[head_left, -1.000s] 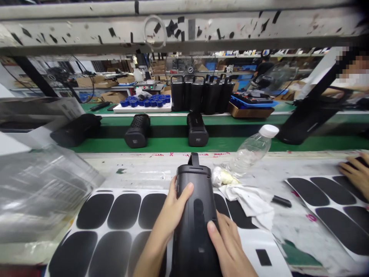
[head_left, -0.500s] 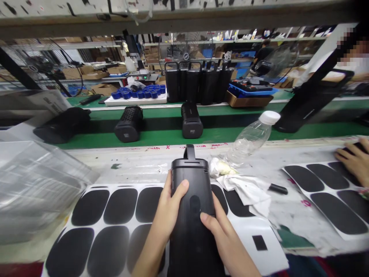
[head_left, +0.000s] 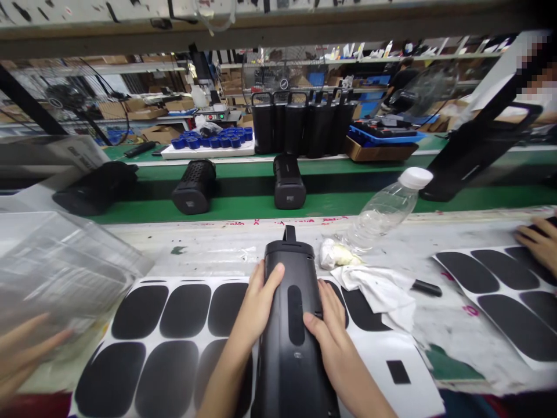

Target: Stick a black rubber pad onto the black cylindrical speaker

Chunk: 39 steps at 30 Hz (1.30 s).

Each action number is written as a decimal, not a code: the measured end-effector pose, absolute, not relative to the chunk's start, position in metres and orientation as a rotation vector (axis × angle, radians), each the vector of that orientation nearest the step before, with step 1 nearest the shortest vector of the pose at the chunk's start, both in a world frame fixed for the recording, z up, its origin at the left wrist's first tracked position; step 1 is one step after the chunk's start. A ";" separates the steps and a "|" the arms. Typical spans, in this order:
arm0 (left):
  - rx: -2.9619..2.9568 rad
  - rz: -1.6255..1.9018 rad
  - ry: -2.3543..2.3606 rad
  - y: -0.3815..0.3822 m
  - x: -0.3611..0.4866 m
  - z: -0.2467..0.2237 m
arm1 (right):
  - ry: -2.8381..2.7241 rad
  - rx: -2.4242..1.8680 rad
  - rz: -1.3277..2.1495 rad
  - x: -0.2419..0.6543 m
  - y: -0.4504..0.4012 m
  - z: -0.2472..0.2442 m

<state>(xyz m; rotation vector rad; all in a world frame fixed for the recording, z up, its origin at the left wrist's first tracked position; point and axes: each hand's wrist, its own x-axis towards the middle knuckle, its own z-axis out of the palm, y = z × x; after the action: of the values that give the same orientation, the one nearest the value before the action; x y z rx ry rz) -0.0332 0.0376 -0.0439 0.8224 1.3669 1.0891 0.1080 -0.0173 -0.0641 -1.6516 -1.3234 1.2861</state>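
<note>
The black speaker (head_left: 290, 325) is cut off by the bottom edge; a blurred hand (head_left: 21, 354) is cropped at lower left, another hand (head_left: 539, 244) at right.

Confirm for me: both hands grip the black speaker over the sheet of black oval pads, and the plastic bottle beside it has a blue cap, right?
Not quite. In the head view the plastic bottle has a white cap, not blue. The rest holds: left hand and right hand grip the black speaker over the sheet of oval pads.

No legible text, label, brand or number.
A sheet (head_left: 82, 155) at the left carries printed lines too blurred to read; red marks (head_left: 278, 222) along the bench edge and small badges on the black cylinders (head_left: 287, 183) on the belt are likewise indistinct.
</note>
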 end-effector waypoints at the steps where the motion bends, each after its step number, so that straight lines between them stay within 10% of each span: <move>1: 0.833 1.083 1.385 0.037 -0.035 -0.045 | -1.341 -1.656 1.286 0.110 -0.017 -0.068; 19: 0.574 1.089 1.041 -0.054 -0.036 -0.043 | -2.678 -0.647 -0.377 0.140 0.033 0.020; 39: 0.643 1.009 1.112 -0.057 -0.037 -0.050 | -2.782 -0.551 -0.285 0.142 0.040 0.029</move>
<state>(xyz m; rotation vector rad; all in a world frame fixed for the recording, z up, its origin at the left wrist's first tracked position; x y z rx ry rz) -0.0366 -0.0572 -0.0496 0.6431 1.1120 1.0092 0.1421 0.0399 0.0294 -0.5509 -2.7823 -0.2847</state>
